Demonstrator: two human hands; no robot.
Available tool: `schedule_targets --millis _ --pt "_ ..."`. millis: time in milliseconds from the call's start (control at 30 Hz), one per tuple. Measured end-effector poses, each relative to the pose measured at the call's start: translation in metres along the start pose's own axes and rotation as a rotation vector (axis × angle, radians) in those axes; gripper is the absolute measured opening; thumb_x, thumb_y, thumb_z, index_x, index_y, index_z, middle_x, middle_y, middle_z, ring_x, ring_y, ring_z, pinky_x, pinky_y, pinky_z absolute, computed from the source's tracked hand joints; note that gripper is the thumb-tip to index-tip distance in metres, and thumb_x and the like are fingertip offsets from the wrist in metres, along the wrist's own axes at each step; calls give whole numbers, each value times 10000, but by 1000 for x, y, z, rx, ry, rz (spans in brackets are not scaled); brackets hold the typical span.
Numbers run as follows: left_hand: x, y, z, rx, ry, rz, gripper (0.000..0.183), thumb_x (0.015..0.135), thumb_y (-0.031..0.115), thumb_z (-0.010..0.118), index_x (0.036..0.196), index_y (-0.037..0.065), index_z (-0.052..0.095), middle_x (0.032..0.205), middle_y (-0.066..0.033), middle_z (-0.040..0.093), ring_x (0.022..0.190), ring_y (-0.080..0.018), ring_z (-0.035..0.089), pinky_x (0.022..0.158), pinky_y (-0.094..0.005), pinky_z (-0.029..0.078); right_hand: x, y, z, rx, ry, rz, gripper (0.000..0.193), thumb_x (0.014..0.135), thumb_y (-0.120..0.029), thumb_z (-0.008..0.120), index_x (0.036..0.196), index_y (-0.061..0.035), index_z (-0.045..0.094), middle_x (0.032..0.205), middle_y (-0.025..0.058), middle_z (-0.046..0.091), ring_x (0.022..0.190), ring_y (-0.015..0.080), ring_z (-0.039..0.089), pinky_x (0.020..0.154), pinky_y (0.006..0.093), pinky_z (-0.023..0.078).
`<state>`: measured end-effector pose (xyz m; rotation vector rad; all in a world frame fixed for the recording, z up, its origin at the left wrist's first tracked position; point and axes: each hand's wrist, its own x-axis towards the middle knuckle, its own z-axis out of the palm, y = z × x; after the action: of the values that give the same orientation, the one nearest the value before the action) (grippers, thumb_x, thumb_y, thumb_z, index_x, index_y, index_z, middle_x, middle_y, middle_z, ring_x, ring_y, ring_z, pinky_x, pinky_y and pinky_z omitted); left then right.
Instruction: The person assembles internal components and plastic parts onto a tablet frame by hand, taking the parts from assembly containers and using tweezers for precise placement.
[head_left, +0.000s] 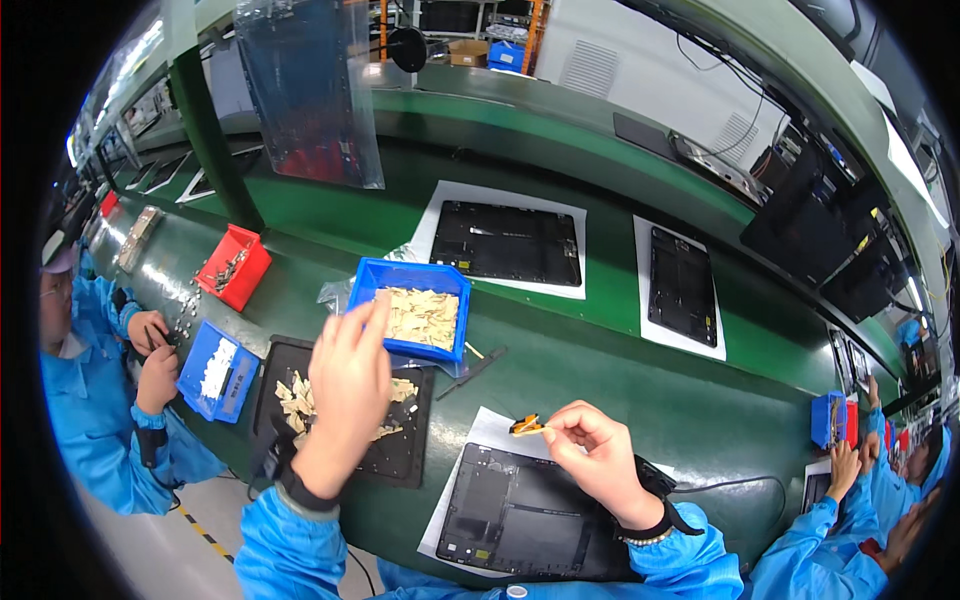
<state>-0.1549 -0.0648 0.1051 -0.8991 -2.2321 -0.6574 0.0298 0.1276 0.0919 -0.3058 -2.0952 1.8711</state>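
Note:
My right hand (595,455) pinches a small orange-and-black strip-like part (528,426) between thumb and fingertips. It is held above a black tablet-like panel (530,515) lying on a white sheet (436,530). My left hand (350,385) is raised at the near left side of a blue bin (365,300), its fingers stretched out and its thumb hidden. Pale yellow strips (422,318) fill that bin. More pale pieces (295,402) are scattered on a black tray (405,455), partly hidden behind my left hand and wrist.
A dark slim tool (472,373) lies right of the blue bin. Two more black panels (508,242) rest on white sheets farther back. At left are a red bin (235,268), a blue bin of white pieces (240,385) and a co-worker (110,370). Other people (850,520) work at right.

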Motion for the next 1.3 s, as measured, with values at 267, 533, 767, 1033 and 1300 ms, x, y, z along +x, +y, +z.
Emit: schedule_targets --millis 267,533,767,1033,1300 --pt "-52 76 -21 -584 -154 51 180 717 81 765 878 50 692 833 -46 657 698 -214 610 609 -325 492 3 -8 19 -124 -145 -98 54 837 9 670 887 12 651 864 52 616 750 86 584 671 223 485" --pt "-58 66 -22 -535 -174 110 176 688 44 750 857 55 699 776 -27 649 669 -197 596 577 -307 486 -6 -8 23 -282 -140 -203 65 856 -4 667 918 5 652 860 59 629 713 100 603 642 233 491" --pt "-61 56 -26 -262 -64 429 303 623 154 675 919 107 712 837 34 656 670 -122 539 529 -244 383 1 -4 12 575 -450 625 166 947 -196 620 987 -35 635 840 10 613 708 75 590 625 224 508" --pt "-64 60 -32 -209 -91 462 312 591 128 741 903 115 724 815 33 651 671 -144 518 561 -260 395 3 1 13 556 -468 665 124 936 -156 618 957 -35 630 790 4 604 699 75 584 642 231 505" --pt "-85 59 -31 -1069 -260 -571 203 787 -7 715 989 12 707 855 -69 665 719 -132 569 613 -238 435 0 1 31 282 -398 339 39 882 -48 614 906 -17 614 792 -10 576 671 46 524 614 216 448"
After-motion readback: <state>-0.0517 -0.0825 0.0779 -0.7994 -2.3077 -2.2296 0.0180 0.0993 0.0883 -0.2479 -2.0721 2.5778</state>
